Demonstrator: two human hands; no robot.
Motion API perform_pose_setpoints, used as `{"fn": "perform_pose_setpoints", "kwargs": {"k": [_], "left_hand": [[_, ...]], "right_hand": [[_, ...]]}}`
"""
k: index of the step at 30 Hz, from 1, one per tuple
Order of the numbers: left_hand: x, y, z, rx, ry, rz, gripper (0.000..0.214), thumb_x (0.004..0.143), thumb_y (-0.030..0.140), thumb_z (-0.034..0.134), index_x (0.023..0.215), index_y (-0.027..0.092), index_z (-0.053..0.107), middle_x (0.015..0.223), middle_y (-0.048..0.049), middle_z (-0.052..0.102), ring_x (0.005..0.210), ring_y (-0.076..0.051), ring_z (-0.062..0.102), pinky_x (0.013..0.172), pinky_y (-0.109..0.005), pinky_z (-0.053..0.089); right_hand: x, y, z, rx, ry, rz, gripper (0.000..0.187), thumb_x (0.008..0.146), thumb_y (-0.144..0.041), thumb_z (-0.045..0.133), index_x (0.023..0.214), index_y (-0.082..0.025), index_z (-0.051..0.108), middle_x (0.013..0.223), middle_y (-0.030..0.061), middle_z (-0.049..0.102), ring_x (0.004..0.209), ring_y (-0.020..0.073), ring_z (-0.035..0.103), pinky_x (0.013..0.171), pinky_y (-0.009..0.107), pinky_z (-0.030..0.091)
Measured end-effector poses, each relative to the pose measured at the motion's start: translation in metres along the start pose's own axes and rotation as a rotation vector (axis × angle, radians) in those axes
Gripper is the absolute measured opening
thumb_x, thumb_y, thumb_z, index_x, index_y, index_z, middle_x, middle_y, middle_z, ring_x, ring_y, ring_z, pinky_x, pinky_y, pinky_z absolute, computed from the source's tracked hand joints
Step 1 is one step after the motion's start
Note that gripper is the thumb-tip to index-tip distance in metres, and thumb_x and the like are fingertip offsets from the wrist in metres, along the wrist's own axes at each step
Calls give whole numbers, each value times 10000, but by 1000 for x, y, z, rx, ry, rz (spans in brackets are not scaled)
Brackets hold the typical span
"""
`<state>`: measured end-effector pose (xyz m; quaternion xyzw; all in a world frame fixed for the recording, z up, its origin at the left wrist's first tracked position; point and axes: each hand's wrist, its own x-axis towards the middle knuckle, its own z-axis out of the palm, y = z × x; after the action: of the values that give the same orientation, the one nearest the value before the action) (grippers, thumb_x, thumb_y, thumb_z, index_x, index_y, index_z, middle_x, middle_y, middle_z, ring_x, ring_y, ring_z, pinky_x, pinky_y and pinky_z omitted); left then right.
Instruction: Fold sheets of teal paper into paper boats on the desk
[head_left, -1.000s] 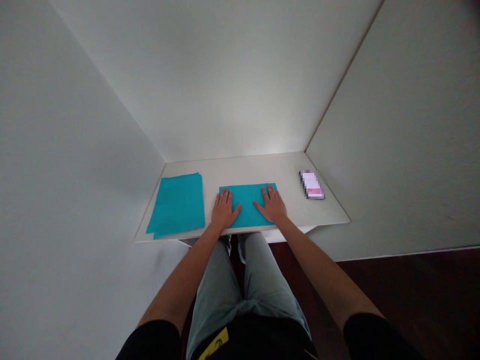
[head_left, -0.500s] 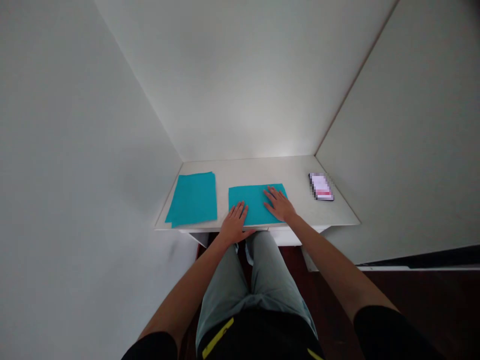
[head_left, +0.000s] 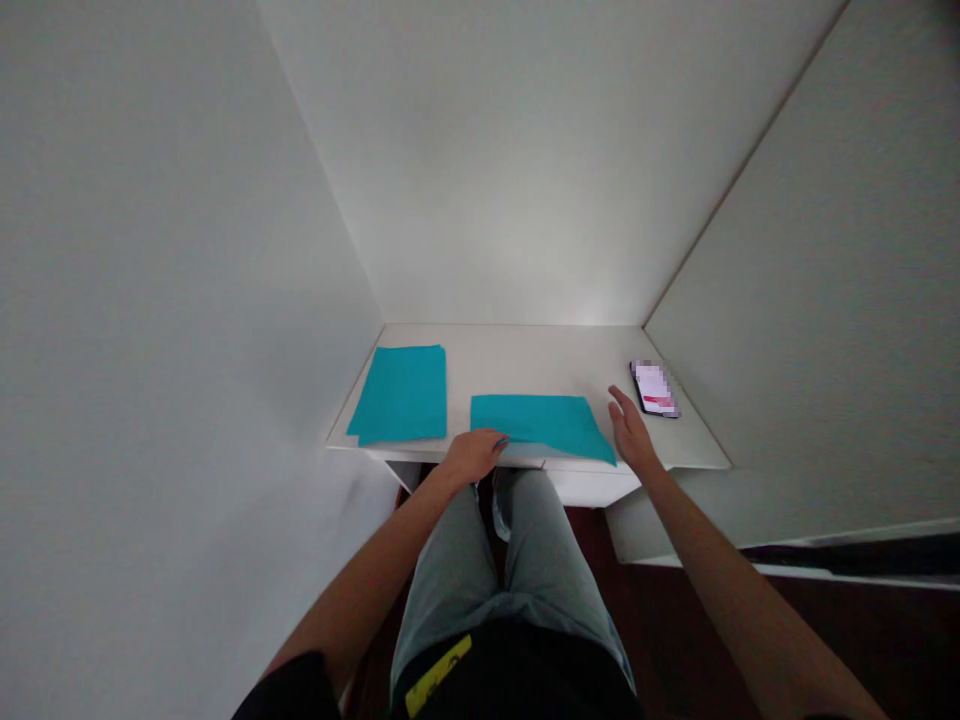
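A turquoise sheet (head_left: 536,415), which looks like paper, lies near the front edge of the white desk, its near side lifted and curling. My left hand (head_left: 474,455) is closed on the sheet's near left corner, fingers pinched together. To the right of the sheet, my right hand (head_left: 630,430) is held apart from it, with fingers stretched out and nothing in them. A stack of turquoise sheets (head_left: 403,393) lies flat on the left of the desk, its lower edges slightly out of line.
On the right of the white desk (head_left: 525,360) lies a phone (head_left: 655,388) with a lit, blurred screen. White walls (head_left: 487,180) rise behind and at both sides. My legs in jeans (head_left: 536,570) are under the desk's front edge.
My left hand has gone from lying flat to pinching the sheet's near corner, and the near edge has lifted. My right hand has left the sheet and moved right.
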<state>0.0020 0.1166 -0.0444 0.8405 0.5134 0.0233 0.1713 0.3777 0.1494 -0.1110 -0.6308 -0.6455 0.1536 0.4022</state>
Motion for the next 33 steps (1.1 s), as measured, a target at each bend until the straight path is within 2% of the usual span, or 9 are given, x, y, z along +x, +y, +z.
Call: {"fn": "perform_pose_setpoints", "kwargs": {"k": [2, 6, 8, 10, 15, 20, 24, 29, 33], "left_hand": [[-1, -7, -34, -95, 35, -19, 420, 1101, 445, 465, 1194, 228, 813, 1271, -99, 823, 1212, -278, 760, 1071, -371, 580], [-7, -35, -100, -598, 206, -151, 485, 999, 622, 584, 1034, 200, 820, 1013, -70, 845, 962, -272, 781, 876, -350, 620], [-13, -53, -118, -837, 314, -283, 522, 895, 676, 701, 1047, 191, 820, 1011, -77, 845, 934, -273, 779, 809, -341, 625], [-19, -72, -124, -1013, 404, -443, 581, 808, 685, 790, 1101, 184, 812, 1048, -99, 844, 921, -279, 781, 743, -343, 627], [-33, -121, -101, -1160, 578, -698, 599, 756, 629, 879, 1179, 215, 787, 1137, -114, 833, 1008, -264, 784, 787, -340, 632], [-45, -157, -72, -907, 530, -917, 498, 893, 605, 727, 1174, 196, 759, 1017, -91, 811, 871, -222, 762, 605, -252, 530], [-57, -172, -55, -789, 519, -958, 417, 961, 527, 611, 1108, 162, 751, 974, -96, 794, 863, -243, 750, 615, -274, 528], [-69, -181, -43, -673, 548, -960, 362, 973, 450, 616, 1135, 154, 749, 1245, -145, 785, 1213, -300, 716, 847, -302, 573], [-74, -181, -38, -675, 526, -980, 503, 956, 451, 684, 1360, 152, 658, 1392, -180, 735, 1095, -274, 761, 722, -286, 580]], "right_hand": [[-2, -2, 5, 196, 98, 19, 730, 1092, -707, 349, 1599, -219, 542, 1607, 171, 615, 1518, 311, 559, 1301, 559, 402], [-3, -12, 23, 363, 152, 107, 731, 1039, -785, 413, 1494, -247, 612, 1469, 167, 704, 1404, 321, 646, 1198, 584, 501], [-3, -16, 31, 373, 137, 134, 737, 1018, -805, 435, 1435, -235, 644, 1421, 178, 725, 1369, 327, 664, 1166, 585, 523], [-4, -18, 36, 356, 112, 130, 723, 1000, -808, 478, 1367, -218, 677, 1368, 187, 744, 1317, 333, 685, 1149, 582, 531], [-9, -17, 32, 302, 101, 99, 656, 992, -779, 532, 1272, -215, 713, 1291, 181, 757, 1208, 334, 710, 1059, 560, 573], [-10, -17, 29, 263, 97, 89, 631, 994, -760, 535, 1239, -205, 707, 1254, 180, 754, 1164, 334, 711, 1034, 558, 571], [-11, -19, 29, 209, 74, 92, 634, 982, -769, 541, 1214, -202, 705, 1219, 174, 753, 1108, 326, 713, 998, 546, 577], [-10, -22, 26, 148, 39, 85, 615, 974, -771, 551, 1169, -210, 711, 1160, 159, 758, 1015, 304, 708, 949, 526, 587], [-10, -25, 23, 115, 38, 87, 614, 968, -766, 548, 1150, -203, 714, 1116, 157, 755, 981, 302, 701, 935, 522, 582]]}}
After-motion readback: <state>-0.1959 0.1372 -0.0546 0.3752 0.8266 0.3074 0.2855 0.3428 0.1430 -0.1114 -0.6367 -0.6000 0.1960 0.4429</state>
